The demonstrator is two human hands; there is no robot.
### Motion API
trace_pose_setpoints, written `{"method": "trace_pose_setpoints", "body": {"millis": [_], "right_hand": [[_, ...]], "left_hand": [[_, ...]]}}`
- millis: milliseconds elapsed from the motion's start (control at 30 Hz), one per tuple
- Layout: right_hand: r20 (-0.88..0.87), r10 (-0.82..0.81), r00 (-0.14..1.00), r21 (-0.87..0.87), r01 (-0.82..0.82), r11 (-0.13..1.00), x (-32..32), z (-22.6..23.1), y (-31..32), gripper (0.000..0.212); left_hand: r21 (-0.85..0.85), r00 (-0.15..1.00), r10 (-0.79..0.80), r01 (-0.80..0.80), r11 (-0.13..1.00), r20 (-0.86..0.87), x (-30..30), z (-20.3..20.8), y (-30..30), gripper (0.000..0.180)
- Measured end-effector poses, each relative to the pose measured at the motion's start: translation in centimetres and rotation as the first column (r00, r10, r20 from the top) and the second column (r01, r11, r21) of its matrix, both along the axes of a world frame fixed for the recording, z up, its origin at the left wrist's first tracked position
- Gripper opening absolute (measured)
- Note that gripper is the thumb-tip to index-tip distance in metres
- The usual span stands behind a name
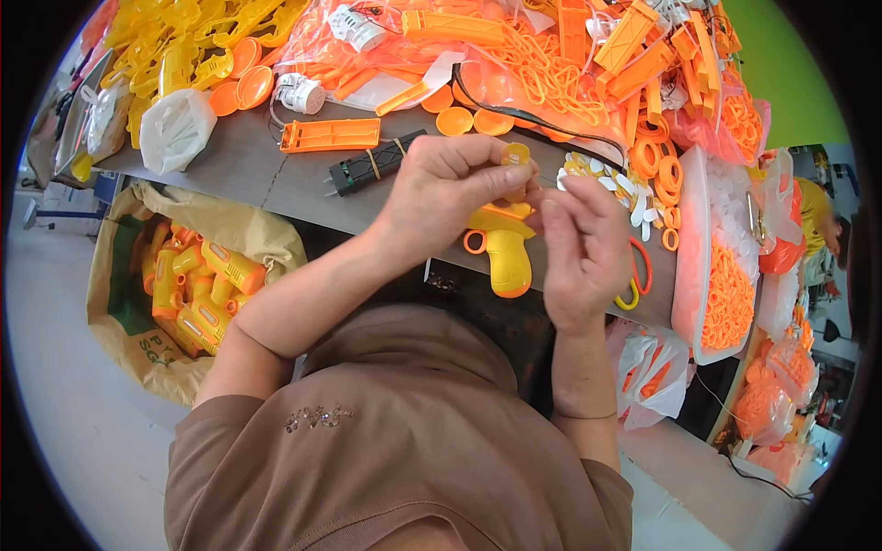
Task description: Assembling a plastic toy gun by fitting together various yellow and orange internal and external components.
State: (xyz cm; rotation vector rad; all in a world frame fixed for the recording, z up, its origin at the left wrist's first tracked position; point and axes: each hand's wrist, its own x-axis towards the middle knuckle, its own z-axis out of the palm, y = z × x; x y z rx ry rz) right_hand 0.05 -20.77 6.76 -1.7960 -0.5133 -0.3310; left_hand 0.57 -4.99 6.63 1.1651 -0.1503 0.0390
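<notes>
My left hand (443, 184) pinches a small yellow plastic piece with a rounded end (516, 154) between thumb and fingers. Close beside it, my right hand (588, 253) is closed, its fingertips near the same piece; what they hold is too small to make out. Below both hands, at the table's front edge, lies a yellow toy pistol body (510, 264) with an orange trigger ring (475, 241). My fingers partly hide its upper part. To the left of my left hand are a black battery-box-like part (367, 170) and an orange plastic housing (329, 136).
Orange parts and bags heap along the back of the grey table (303, 188). At right are small white pieces (634, 197), scissors (640, 273) and a clear bin of orange rings (726, 303). A paper sack (119, 303) of yellow-orange toy parts stands at left. Another person (818, 225) is at far right.
</notes>
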Motion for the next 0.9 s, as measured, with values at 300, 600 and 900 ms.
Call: {"method": "trace_pose_setpoints", "body": {"millis": [300,600,900], "right_hand": [[0.405,0.504,0.762,-0.524,-0.258,0.811,2.9,3.4,-2.0,0.029],[0.34,0.474,0.812,-0.46,-0.296,0.837,2.1,2.8,-2.4,0.03],[0.235,0.055,0.97,-0.319,0.023,0.948,3.0,-1.2,-6.6,0.031]], "left_hand": [[0.383,0.835,-0.526,0.543,0.747,-0.16,1.1,2.1,3.3,0.025],[0.41,0.825,-0.55,0.551,0.727,-0.133,1.4,2.4,3.1,0.043],[0.744,0.703,-0.362,-0.358,0.564,0.612,1.8,-1.0,5.9,0.033]]}}
